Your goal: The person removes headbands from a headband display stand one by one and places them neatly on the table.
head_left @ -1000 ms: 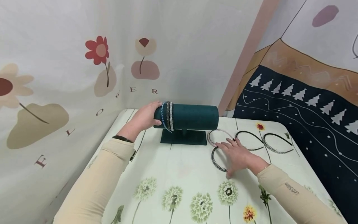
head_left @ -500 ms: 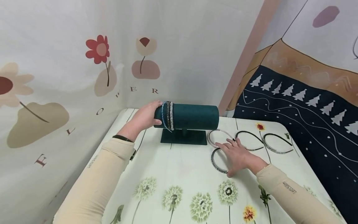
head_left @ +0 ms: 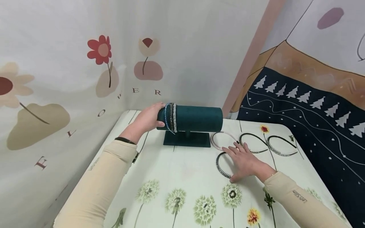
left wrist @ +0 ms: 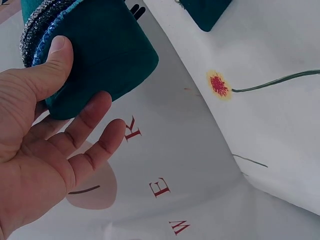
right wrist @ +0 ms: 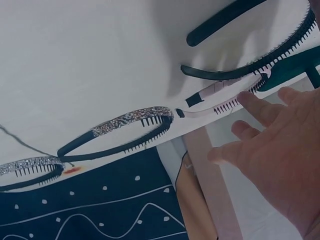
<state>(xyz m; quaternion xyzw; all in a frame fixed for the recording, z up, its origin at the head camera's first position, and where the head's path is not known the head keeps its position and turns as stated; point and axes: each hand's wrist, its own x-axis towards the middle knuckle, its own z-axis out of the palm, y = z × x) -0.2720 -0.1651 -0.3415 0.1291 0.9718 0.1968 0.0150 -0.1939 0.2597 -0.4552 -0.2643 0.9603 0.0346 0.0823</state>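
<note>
Knocks may be threatening the pink headband [right wrist: 212, 90], my right grip [head_left: 244, 160] hovering unclosed just nearer, my left grip [head_left: 149, 117] grasping the roll [head_left: 199, 118].

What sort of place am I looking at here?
Probably a makeshift display corner indoors: a dark green roll stand bears headbands, loose headbands lie on a flower-print tablecloth, and printed fabric hangs behind.

Teal roll [head_left: 199, 118], white tablecloth [head_left: 171, 164] (flower-printed)
</note>
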